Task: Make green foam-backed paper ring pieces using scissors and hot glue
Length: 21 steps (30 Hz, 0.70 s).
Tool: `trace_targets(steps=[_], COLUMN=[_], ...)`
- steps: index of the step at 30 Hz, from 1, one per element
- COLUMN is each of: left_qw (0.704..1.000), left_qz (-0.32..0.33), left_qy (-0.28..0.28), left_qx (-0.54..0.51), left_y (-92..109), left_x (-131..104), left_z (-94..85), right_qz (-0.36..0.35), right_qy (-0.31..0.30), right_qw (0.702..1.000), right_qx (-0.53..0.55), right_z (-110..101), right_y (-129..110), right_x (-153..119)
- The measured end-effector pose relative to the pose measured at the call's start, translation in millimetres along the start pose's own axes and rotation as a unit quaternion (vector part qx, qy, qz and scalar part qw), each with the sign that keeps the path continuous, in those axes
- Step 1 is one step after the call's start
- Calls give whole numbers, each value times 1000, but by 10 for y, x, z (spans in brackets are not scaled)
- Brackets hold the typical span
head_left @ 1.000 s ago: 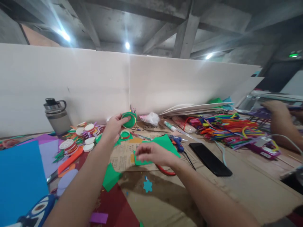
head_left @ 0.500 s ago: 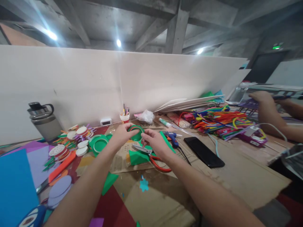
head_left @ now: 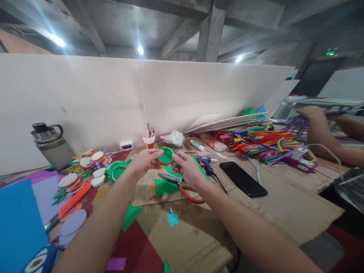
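A round green piece with a raised rim (head_left: 166, 156) is held up between my two hands over the middle of the table. My left hand (head_left: 145, 163) pinches its left edge, and the fingers of my right hand (head_left: 186, 167) grip the right edge. Just below them lie scissors with red handles (head_left: 191, 192), blades pointing left, on a cut green sheet (head_left: 164, 187). More green rings (head_left: 117, 172) sit beside my left wrist. A small blue star-like shape (head_left: 172, 218) rests on the cardboard in front.
Right of my hands are a blue glue gun (head_left: 207, 163), a black phone (head_left: 243, 179) and a pile of colourful pipe cleaners (head_left: 264, 140). A bottle (head_left: 52, 146), layered discs (head_left: 71, 181) and a blue sheet (head_left: 21, 216) occupy the left. Another person's arm (head_left: 322, 129) reaches in at right.
The round green piece has turned so its flat face shows more, and both hands now hold it at opposite edges. The view has shifted slightly.
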<state>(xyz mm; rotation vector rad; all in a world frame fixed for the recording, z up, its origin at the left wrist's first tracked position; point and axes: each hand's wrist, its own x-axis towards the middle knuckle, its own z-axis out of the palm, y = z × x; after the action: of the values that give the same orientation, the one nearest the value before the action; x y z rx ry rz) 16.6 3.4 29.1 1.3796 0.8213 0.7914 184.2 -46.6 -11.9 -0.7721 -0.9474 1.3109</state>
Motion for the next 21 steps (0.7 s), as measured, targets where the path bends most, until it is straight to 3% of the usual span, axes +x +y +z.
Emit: trace_targets(steps=[10, 21], left_qw=[997, 995], left_qz=[58, 61], left_qy=[-16, -55], left_qx=[-52, -54], left_y=[-28, -25], left_x=[17, -3], left_z=[28, 17], right_qz=[-79, -106], right_qy=[9, -5], right_qw=[994, 984], right_qx=[-78, -141], right_z=[-60, -85], right_y=[33, 14], right_x=[47, 16])
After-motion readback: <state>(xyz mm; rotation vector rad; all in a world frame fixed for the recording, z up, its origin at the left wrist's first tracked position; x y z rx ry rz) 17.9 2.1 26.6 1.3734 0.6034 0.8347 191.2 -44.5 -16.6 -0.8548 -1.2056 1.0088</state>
